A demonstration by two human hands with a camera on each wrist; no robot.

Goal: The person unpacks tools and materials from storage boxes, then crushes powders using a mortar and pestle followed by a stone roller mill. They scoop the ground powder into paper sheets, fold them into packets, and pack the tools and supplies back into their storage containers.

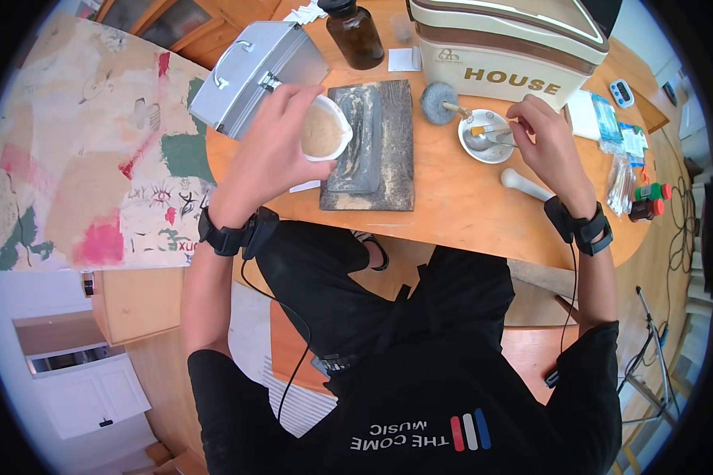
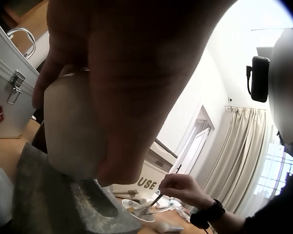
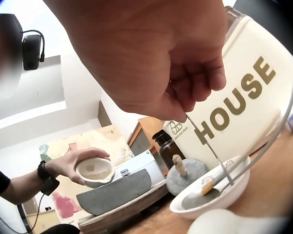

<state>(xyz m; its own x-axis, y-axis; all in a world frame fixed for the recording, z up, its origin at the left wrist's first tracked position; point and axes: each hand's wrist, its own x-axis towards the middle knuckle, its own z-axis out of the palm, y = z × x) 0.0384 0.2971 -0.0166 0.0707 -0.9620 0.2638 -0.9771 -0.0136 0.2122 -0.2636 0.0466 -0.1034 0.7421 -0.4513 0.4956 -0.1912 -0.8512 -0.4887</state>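
My left hand (image 1: 281, 138) grips a white mortar (image 1: 345, 141) by its sides, thumb near the spout. Beige powder (image 1: 320, 132) lies inside it. The mortar is held over the left edge of a grey stone grinding trough (image 1: 364, 170), which sits on a dark board (image 1: 396, 142). My right hand (image 1: 543, 134) pinches a thin metal tool (image 3: 205, 141), whose lower end reaches into a small white dish (image 3: 237, 187). A brush (image 1: 491, 129) with a yellowish band also lies in the dish. Which kind of tool it is, I cannot tell.
A grey stone wheel (image 1: 434, 104) with a wooden handle stands left of the dish, a white pestle (image 1: 524, 184) in front. Behind are a silver case (image 1: 253, 75), a brown bottle (image 1: 356, 36) and a cream HOUSE box (image 1: 499, 63). Packets (image 1: 630, 141) and small jars (image 1: 646, 209) lie right.
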